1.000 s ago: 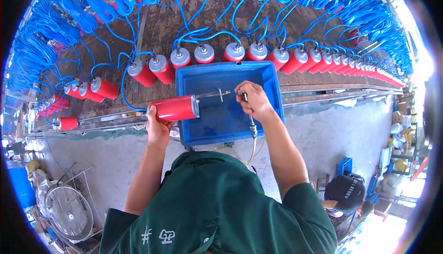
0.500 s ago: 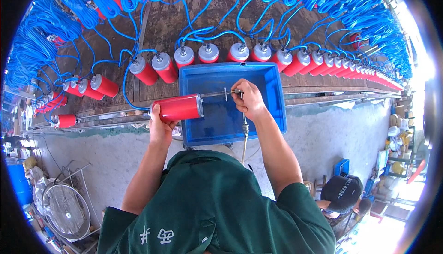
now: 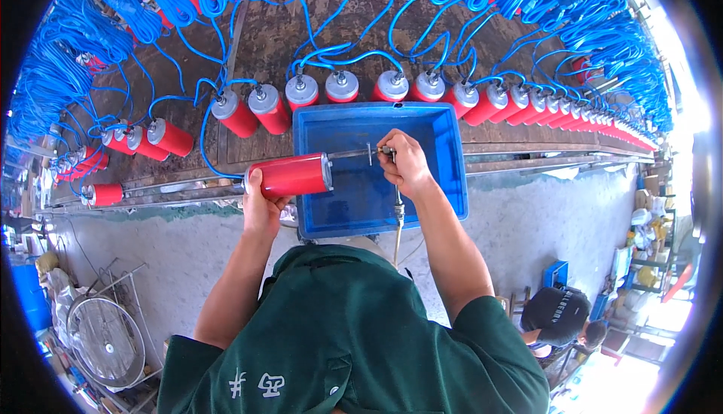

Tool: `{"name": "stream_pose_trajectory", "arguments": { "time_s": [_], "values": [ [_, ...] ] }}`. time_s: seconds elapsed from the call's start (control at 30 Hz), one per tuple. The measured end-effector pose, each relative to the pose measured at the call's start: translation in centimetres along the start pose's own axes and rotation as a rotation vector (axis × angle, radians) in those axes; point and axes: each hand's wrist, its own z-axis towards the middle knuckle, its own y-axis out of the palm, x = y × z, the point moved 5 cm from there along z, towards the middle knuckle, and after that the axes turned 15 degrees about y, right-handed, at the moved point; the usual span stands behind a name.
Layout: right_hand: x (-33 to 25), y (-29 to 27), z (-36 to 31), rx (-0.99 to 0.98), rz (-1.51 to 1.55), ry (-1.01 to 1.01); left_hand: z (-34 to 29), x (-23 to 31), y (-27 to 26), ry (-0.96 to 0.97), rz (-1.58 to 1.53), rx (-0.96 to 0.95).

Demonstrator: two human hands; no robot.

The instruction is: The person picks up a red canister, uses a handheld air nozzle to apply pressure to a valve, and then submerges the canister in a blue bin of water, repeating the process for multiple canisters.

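Note:
My left hand [image 3: 263,202] is wrapped round the left end of a red cylinder [image 3: 289,175], which lies nearly level over the left edge of a blue plastic tub [image 3: 376,223]. A blue cable [image 3: 206,147] runs to the cylinder's left end. From its metal right end a thin metal rod [image 3: 348,154] reaches across the tub to a small cross plate. My right hand [image 3: 409,162] is closed on a metal nozzle fitting [image 3: 388,150] at the rod's right end. A pale hose [image 3: 399,241] hangs down from that fitting. Shallow liquid seems to lie in the tub.
Red cylinders with grey caps [image 3: 392,86] stand in a long row on the dark wooden table [image 3: 263,38]. Coiled blue cables [image 3: 83,64] ring its far side. A round fan [image 3: 109,346] stands at lower left. Another person [image 3: 557,316] is at lower right.
Both hands keep their hold and the cylinder stays in place. The view has shifted very slightly. The other person at lower right has moved a little.

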Motion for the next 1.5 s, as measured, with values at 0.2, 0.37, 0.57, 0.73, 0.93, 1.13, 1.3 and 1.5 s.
{"name": "stream_pose_trajectory", "arguments": {
  "time_s": [0.2,0.37,0.57,0.73,0.93,1.13,1.3,1.5],
  "values": [
    [-0.2,0.4,0.3,-0.013,-0.011,0.01,-0.3,0.0,0.1,-0.009,-0.016,-0.037],
    [-0.3,0.6,0.5,-0.023,-0.017,0.019,-0.2,-0.2,-0.2,0.009,-0.015,-0.043],
    [0.0,-0.7,1.2,-0.104,0.006,0.049,-0.4,0.1,0.2,-0.02,0.001,-0.035],
    [-3.0,-7.4,-3.1,-0.086,-0.15,-0.079,-1.5,1.2,1.9,0.115,0.112,0.056],
    [-13.4,-14.9,-19.4,0.17,-0.401,-0.707,-3.3,1.2,6.5,0.303,0.355,0.084],
    [3.8,-35.0,-10.6,0.266,-0.195,0.24,-2.5,-6.3,13.0,0.037,0.229,0.042],
    [6.9,-38.1,-9.5,0.633,-0.462,0.085,0.2,-10.3,12.5,-0.067,0.273,0.061],
    [6.0,-42.7,-4.4,0.834,-0.803,-0.263,1.8,-12.1,10.6,-0.142,0.2,0.068]
  ]
}}
